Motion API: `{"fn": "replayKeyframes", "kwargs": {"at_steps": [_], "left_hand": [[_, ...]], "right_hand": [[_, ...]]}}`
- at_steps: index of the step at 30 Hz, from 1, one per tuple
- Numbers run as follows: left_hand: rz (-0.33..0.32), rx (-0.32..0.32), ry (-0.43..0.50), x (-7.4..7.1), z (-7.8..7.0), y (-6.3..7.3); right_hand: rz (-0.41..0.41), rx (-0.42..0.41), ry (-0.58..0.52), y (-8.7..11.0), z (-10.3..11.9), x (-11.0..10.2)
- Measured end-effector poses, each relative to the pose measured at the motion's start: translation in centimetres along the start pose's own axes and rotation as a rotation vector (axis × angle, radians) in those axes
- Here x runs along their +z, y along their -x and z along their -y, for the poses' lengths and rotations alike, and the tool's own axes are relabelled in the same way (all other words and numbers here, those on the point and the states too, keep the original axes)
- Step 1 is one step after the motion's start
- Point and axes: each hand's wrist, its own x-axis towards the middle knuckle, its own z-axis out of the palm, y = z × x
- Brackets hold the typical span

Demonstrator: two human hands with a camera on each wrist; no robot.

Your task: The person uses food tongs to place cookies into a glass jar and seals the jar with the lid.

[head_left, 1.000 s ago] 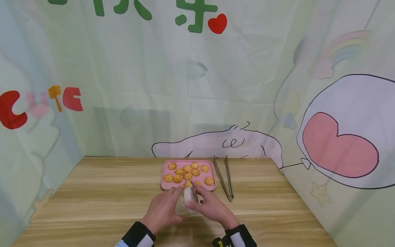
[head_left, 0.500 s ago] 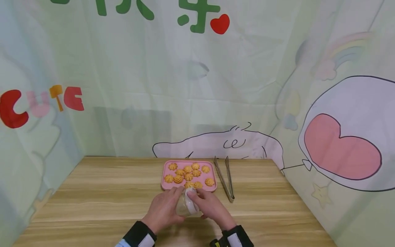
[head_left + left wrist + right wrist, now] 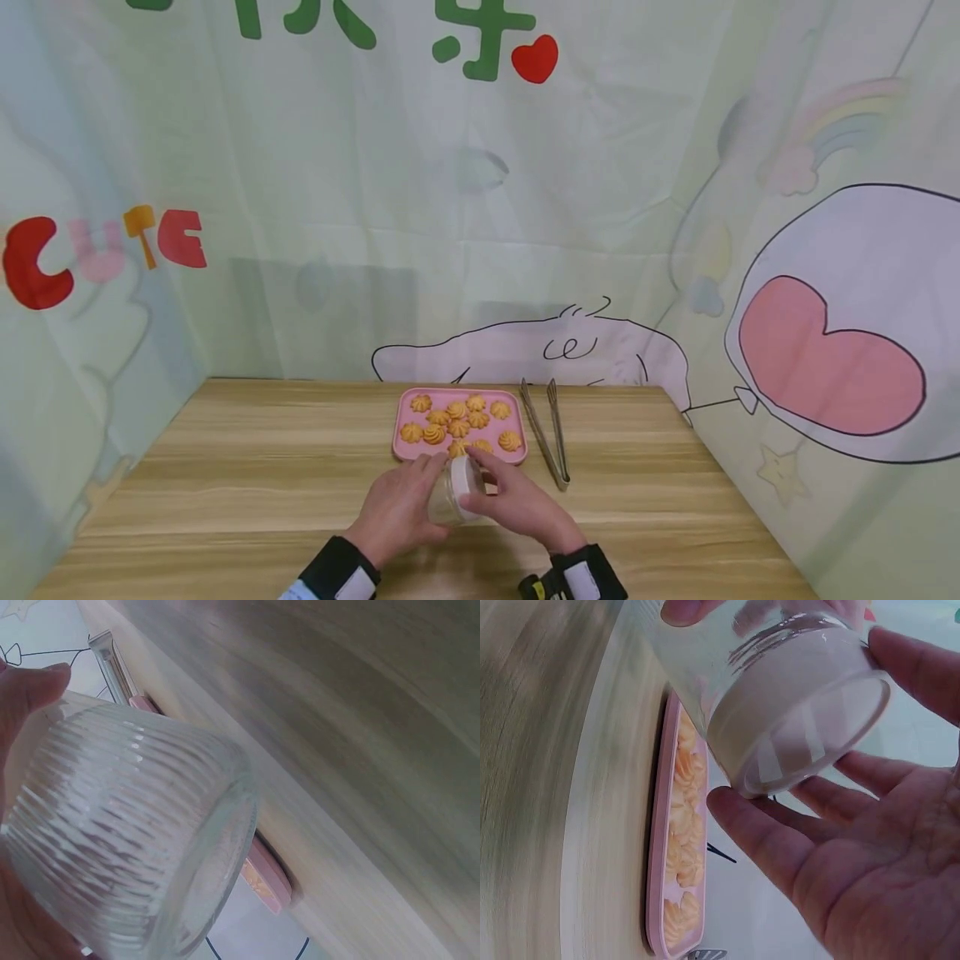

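Note:
My left hand (image 3: 396,508) grips a clear glass jar (image 3: 441,502), holding it tilted on its side above the table. In the left wrist view the ribbed glass (image 3: 124,817) and its thick base face the camera. A white lid (image 3: 462,477) sits on the jar's mouth, turned toward the right. Around the lid's rim are the thumb and fingers of my right hand (image 3: 523,505). The right wrist view gives the lid's flat, shiny top (image 3: 817,739) and thread lines through the glass. I see no contents in the jar.
Beyond the hands lies a pink tray (image 3: 495,450) with several piped cookies (image 3: 457,427) on it. Metal tongs (image 3: 557,450) lie spread to the tray's right. The wooden table (image 3: 285,467) meets a printed cloth backdrop (image 3: 315,317) at its back edge.
My right hand turned round the lid, its thumb going up over the rim, then came back to nearly its earlier pose. The left hand and jar stayed almost still.

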Motion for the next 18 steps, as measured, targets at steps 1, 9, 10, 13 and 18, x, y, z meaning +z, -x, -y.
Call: {"fn": "replayKeyframes", "kwargs": {"at_steps": [1,9,10,13,18], "left_hand": [[0.003,-0.002,0.004,0.00,-0.02,0.01],[-0.028,0.031,-0.013,0.07,-0.15,-0.06],[-0.030,0.034,-0.011,0.04,-0.21,-0.07],[-0.029,0.036,-0.011,-0.05,-0.37,-0.13],[-0.015,0.023,-0.011,-0.10,-0.54,-0.09]], "right_hand": [[0.004,-0.006,-0.001,0.03,0.00,-0.05],[-0.111,0.100,-0.020,-0.36,0.16,0.69],[-0.126,0.122,-0.026,-0.44,0.21,0.77],[-0.137,0.174,-0.041,-0.65,0.33,0.84],[-0.106,0.174,-0.033,-0.69,0.42,0.67]]}}
